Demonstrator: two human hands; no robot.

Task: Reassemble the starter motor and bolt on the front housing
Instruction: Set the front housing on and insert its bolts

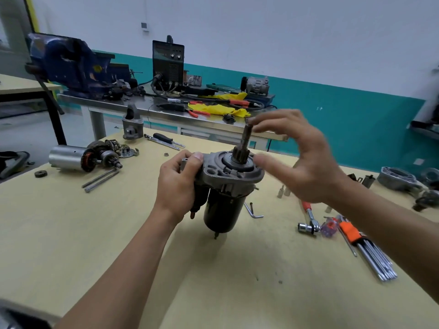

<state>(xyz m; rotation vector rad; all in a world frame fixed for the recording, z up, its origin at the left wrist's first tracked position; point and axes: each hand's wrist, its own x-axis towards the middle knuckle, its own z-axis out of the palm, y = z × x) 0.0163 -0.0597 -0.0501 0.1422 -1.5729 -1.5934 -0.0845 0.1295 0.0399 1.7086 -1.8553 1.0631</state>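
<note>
A steel worktop (104, 102) crosses the upper middle of the frame, in front of a white wall with a teal lower band (332, 110). At its left end stands a large blue bench vise (71, 62). Near its centre is a black welding machine (168, 65), dark cables trailing from its front. To the right lie a crumpled yellow cloth (221, 109), red-handled pliers (198, 112) and a silver compressor (255, 84). At far left, a pale-topped table (23, 87) stands on black legs.

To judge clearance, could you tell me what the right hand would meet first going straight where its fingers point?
Probably the shaft sticking up from the starter motor; the right hand has its fingertips beside it, though depth is unclear.
</note>
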